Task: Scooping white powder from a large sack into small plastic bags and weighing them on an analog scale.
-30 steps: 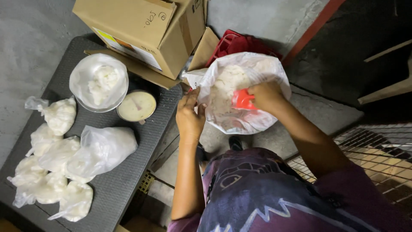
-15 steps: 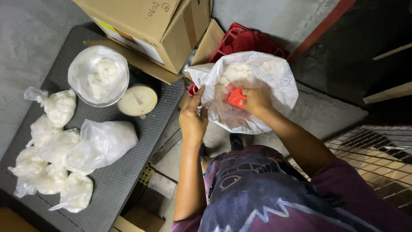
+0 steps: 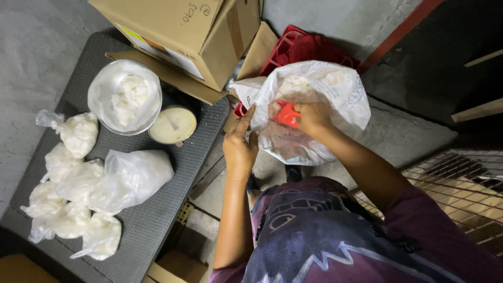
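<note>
Our left hand (image 3: 240, 149) pinching the white sack's (image 3: 335, 99) near rim, right hand (image 3: 313, 118) inside gripping a red scoop (image 3: 287, 114), pointing left, cardboard box (image 3: 188, 36) crowding the sack's far edge

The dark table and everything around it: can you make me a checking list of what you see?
Surface: dark ribbed table, beside a concrete floor.
Job's things: big white sack of white lumps, held open; red scoop inside its mouth.
Clutter: tied small bags of white stuff; a loose clear bag; a bag-lined bowl with white lumps; a small round dial scale; cardboard boxes.
Grippers: left hand grips the sack's edge; right hand holds the scoop.
Cables: nothing seen.
Surroundings: red crate behind the sack; metal grating at right.
</note>
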